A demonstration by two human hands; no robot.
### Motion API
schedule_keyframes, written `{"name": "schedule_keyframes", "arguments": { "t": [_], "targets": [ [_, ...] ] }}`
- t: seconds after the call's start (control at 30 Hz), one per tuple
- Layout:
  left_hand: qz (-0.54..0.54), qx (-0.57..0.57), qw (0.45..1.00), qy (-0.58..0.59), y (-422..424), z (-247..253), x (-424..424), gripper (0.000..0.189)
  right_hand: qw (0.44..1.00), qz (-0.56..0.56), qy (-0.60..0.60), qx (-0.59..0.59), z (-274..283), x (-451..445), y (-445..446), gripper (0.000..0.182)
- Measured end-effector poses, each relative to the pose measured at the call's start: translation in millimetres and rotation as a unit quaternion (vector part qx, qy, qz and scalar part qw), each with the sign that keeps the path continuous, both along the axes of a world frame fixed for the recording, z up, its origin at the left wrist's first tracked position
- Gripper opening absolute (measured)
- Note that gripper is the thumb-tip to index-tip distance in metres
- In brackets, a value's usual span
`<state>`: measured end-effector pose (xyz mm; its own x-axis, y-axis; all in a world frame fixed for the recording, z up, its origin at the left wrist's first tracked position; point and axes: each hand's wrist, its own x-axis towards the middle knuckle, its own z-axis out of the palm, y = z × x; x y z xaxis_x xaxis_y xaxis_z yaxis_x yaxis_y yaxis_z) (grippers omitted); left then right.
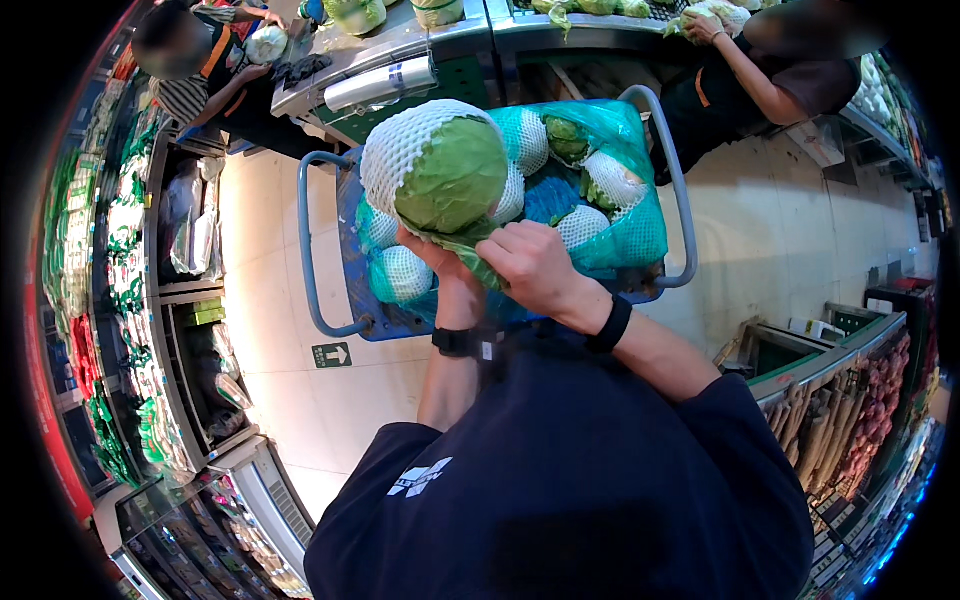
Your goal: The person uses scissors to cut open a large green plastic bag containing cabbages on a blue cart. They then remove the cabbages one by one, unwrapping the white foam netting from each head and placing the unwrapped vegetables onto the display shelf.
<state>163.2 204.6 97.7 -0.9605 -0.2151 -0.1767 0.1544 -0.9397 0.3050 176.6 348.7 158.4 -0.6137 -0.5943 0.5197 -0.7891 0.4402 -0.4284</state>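
A green cabbage point(457, 176) partly covered by a white foam net point(397, 150) is held up in front of me. My left hand point(442, 262) supports it from below, its fingers mostly hidden under the head. My right hand point(529, 270) grips an outer cabbage leaf point(476, 255) that hangs from the underside. Below lies a blue cart point(352, 262) with a teal plastic bag point(619, 251) spread over it. Several net-covered cabbages point(405, 271) rest in the bag.
Grey handles point(306, 247) rise at both cart ends. Beyond stands a metal counter point(375, 56) with cabbages and a plastic film roll point(382, 82). One co-worker point(217, 75) at upper left and another point(757, 90) at upper right handle vegetables. Stocked shelves point(157, 300) line the left; a produce rack point(832, 360) stands right.
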Motion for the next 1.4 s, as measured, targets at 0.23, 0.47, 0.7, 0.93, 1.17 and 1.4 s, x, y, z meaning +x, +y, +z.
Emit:
{"name": "schedule_keyframes", "arguments": {
  "t": [0.23,0.47,0.7,0.93,1.17,1.4],
  "targets": [
    [0.021,-0.052,0.998,-0.01,-9,-17,7,0.072,0.997,0.025,0.055,-0.04,-2,-1,17,0.017],
    [-0.008,-0.016,1.0,-0.006,1,-9,7,0.07,0.994,0.015,0.031,-0.101,5,3,35,0.017],
    [-0.088,0.095,0.985,0.113,8,32,2,0.07,0.963,-0.158,-0.174,-0.131,-13,5,99,0.021],
    [-0.044,0.106,0.983,0.145,-27,48,10,0.064,0.922,-0.316,-0.071,-0.211,20,-3,127,0.015],
    [-0.004,0.134,0.98,0.147,-56,-1,60,0.065,0.889,-0.186,0.368,-0.201,101,-73,147,0.036],
    [-0.035,0.134,0.966,0.219,-60,-12,76,0.064,0.84,-0.477,0.121,0.229,15,-206,186,0.089]
  ]
}}
